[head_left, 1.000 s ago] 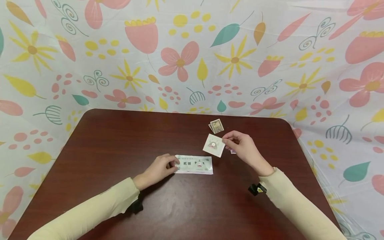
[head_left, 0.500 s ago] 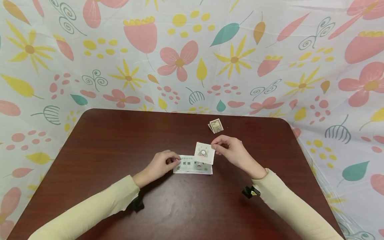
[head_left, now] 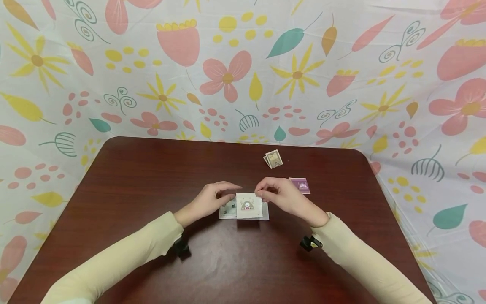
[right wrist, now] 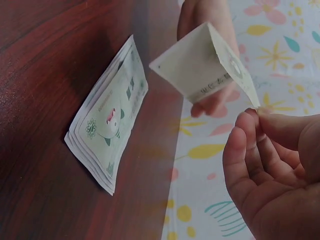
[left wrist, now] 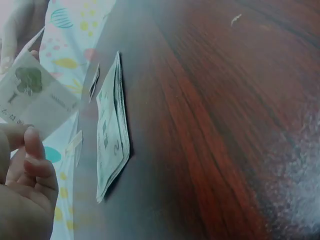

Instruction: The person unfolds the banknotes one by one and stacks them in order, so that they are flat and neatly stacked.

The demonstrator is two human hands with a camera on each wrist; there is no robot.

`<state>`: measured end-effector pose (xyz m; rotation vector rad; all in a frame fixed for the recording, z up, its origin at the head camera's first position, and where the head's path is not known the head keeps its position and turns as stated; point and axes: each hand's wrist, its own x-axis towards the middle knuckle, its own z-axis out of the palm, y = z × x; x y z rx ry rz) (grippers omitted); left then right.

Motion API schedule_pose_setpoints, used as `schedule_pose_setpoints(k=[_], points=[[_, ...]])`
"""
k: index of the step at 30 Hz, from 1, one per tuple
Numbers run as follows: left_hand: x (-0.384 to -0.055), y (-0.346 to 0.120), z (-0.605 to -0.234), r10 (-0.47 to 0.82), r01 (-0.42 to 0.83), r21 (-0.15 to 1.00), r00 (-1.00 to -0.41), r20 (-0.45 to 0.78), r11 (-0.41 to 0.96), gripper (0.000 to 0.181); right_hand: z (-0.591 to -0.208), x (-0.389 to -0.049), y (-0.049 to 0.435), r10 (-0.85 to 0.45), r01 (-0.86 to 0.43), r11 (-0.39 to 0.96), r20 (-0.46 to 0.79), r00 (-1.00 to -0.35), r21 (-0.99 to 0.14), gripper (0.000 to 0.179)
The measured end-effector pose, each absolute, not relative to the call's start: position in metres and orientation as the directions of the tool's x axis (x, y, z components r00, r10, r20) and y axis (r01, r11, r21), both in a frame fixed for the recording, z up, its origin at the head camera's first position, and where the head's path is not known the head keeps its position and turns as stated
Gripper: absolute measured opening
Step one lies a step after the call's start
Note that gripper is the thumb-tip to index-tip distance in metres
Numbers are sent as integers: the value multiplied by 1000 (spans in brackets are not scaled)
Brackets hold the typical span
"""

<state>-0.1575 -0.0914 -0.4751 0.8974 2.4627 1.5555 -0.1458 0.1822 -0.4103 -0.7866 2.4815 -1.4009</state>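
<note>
In the head view, my right hand [head_left: 282, 192] pinches a folded play banknote [head_left: 248, 205] by its right corner, pale with a small grey figure. The right wrist view shows this banknote [right wrist: 192, 65] partly unfolded, with thumb and fingertips at one corner. My left hand [head_left: 209, 199] is at its left edge, index finger stretched out and thumb below. In the left wrist view, the left fingertips [left wrist: 34, 142] overlap the banknote's lower edge. Under the raised banknote lies a stack of green play banknotes [right wrist: 112, 120] on the table, partly covered by it in the head view.
A purple folded banknote [head_left: 301, 185] lies beyond my right hand. Farther back are folded brownish banknotes [head_left: 274, 159], overlapping each other. The dark wooden table [head_left: 159, 169] ends at a floral cloth [head_left: 228, 114] behind.
My right hand has carried the folded banknote leftward, from beside the stack to above it, uncovering the purple one. My left hand has lifted from the stack's left end toward the folded banknote.
</note>
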Motion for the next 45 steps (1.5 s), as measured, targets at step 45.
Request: schedule_pose_setpoints(k=[45], points=[[-131,-101,-481,290,369,906,-908,304,208,13,-446,-137,201,-350,-327,402,186,-918,-855,11]])
